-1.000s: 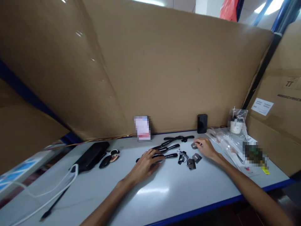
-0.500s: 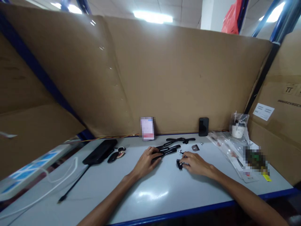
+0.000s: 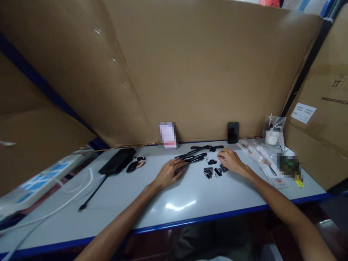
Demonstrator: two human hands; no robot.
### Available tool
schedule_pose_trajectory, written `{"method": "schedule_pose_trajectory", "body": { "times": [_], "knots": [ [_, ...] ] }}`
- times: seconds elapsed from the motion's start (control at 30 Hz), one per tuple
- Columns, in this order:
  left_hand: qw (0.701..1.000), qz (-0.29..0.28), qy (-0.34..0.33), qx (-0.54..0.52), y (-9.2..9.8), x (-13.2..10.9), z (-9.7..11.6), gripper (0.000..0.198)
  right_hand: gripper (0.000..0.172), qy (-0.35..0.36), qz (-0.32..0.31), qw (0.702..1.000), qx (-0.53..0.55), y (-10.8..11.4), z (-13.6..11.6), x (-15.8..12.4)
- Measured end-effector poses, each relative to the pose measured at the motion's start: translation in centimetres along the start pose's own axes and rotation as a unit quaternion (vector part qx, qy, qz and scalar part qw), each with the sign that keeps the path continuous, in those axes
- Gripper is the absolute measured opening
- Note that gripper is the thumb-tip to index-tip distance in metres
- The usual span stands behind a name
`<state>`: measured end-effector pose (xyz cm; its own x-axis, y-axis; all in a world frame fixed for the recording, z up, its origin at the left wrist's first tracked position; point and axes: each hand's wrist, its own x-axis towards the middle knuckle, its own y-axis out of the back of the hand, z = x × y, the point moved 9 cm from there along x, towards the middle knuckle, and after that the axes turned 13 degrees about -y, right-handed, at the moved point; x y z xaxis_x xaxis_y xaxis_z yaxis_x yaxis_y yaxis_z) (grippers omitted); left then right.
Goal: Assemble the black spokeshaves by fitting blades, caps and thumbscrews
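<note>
My left hand (image 3: pixel 170 172) is closed over the near end of several long, black slotted strips (image 3: pixel 193 158) on the table. Its fingertips lie on the strips, and the thumb is below them. To the right, my right hand (image 3: pixel 230 160) is bent with its fingers pinched together; whatever they hold, if anything, is too small to make out. Under that hand a flat dark grey piece (image 3: pixel 224 168) is partly covered. Black binder clips lie between the hands: one clip (image 3: pixel 212 162) near the strips, a cluster of clips (image 3: pixel 208 173), and another clip (image 3: pixel 218 172).
At the back stand a black phone (image 3: pixel 233 132) and a pixelated card (image 3: pixel 168 135). A cup in a bag (image 3: pixel 272 137) and plastic packets (image 3: pixel 262 159) are on the right. A black device (image 3: pixel 117 161), dark oval object (image 3: pixel 132 166) and power strip (image 3: pixel 46 179) lie left. Cardboard (image 3: pixel 174 72) walls the table.
My right hand has moved right and back, away from the binder clips, which now lie uncovered. My left hand stays at the strips. The view has tilted downward.
</note>
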<state>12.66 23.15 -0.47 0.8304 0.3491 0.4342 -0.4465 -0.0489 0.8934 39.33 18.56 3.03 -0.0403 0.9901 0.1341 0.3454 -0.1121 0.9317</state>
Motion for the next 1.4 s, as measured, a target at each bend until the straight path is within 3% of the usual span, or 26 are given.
{"method": "schedule_pose_trajectory", "body": {
  "times": [0.27,0.37,0.47,0.63,0.73,0.93,1.1,1.27,1.4],
  "knots": [
    [0.999,0.02,0.023,0.014,0.9,-0.2,-0.4,0.035,0.034,0.1,-0.055,0.993,0.004,-1.5,-5.3,-3.5],
    [1.0,0.011,0.021,-0.007,0.8,-0.4,-0.2,0.034,0.024,0.116,-0.07,0.991,-0.001,-2.5,-6.8,-4.5],
    [0.999,0.004,0.011,-0.036,0.6,-0.3,0.6,0.034,0.017,0.099,-0.064,0.993,-0.009,-2.7,-6.5,-4.2],
    [0.997,0.0,-0.017,-0.069,0.8,0.5,2.5,0.034,0.011,0.029,-0.031,0.999,-0.028,-2.2,-3.5,-2.6],
    [0.996,-0.004,-0.028,-0.08,0.6,0.7,3.3,0.033,0.022,-0.004,-0.016,0.999,-0.044,-2.2,-2.2,-2.1],
    [0.997,0.034,0.025,-0.065,0.7,0.3,2.4,0.035,0.025,-0.019,0.017,0.997,-0.072,-1.5,-1.5,-1.9],
    [0.997,0.028,0.03,-0.058,0.5,0.3,2.0,0.03,0.006,-0.008,0.039,0.997,-0.062,-0.2,-1.6,-1.8],
    [0.995,0.005,0.01,-0.097,0.1,0.2,2.5,0.03,0.01,0.015,0.002,0.999,-0.041,-1.0,-3.4,-3.1],
    [0.992,-0.01,0.006,-0.126,-0.2,0.3,3.0,0.031,0.018,-0.019,-0.016,0.999,-0.036,-2.7,-5.0,-3.7]
  ]
}}
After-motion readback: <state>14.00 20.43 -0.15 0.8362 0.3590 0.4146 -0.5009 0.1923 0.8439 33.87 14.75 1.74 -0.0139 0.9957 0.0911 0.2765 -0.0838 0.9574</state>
